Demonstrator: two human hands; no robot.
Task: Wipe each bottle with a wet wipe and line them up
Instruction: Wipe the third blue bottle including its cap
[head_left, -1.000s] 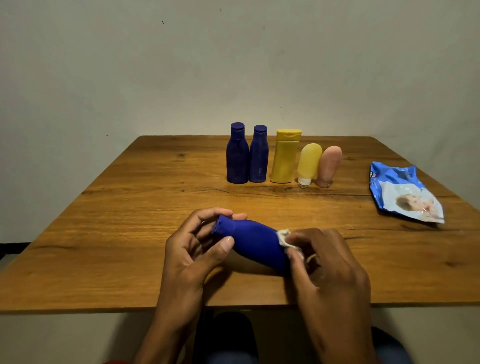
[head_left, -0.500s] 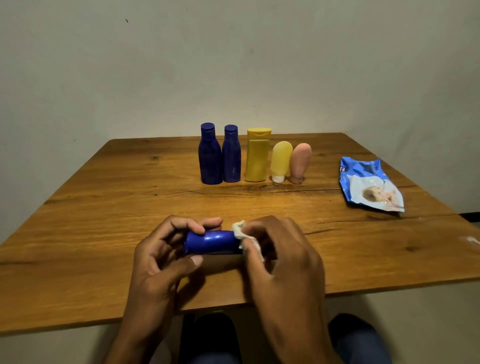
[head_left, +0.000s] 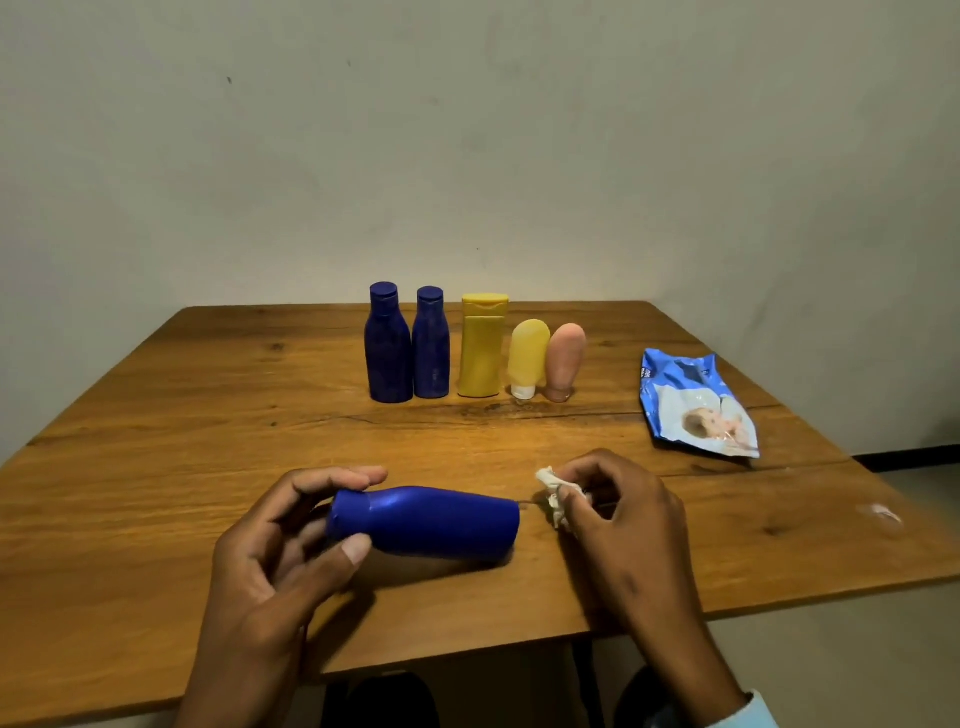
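I am holding the blue bottle on its side just above the desk, my left hand curling thumb and fingers round its cap end. My right hand is pinching the crumpled wipe just beside the bottle's base, apart from it. I am judging the wiping nearly finished; next I am needing to stand it upright beside the row of bottles.

Single head-worn view, sitting at the near edge of the wooden table, looking forward and down across it, facing the wall behind.
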